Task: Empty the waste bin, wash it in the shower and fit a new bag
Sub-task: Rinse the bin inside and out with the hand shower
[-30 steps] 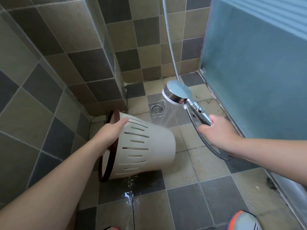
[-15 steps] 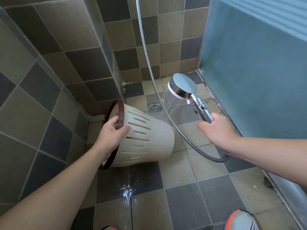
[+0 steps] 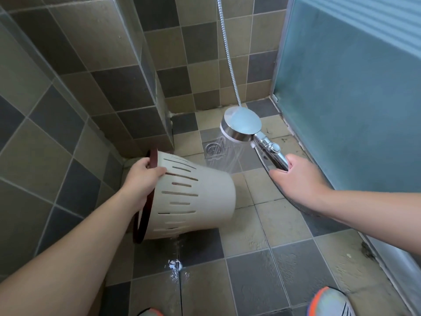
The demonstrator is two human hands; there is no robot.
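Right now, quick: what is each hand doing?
Left hand: grips the rim of the tilted waste bin.
Right hand: holds the handle of the shower head, water running.

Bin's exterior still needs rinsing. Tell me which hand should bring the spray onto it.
Right. The right hand already grips the shower head, spraying near the floor drain; the left hand holds the bin.

Soft daylight came through the frosted panel [image 3: 355, 92] on the right, and the shower head [image 3: 242, 124] reflected it palely. Shadows were faint. Tile lines bowed at the edges; the bin [image 3: 196, 197] looked slightly blurred.
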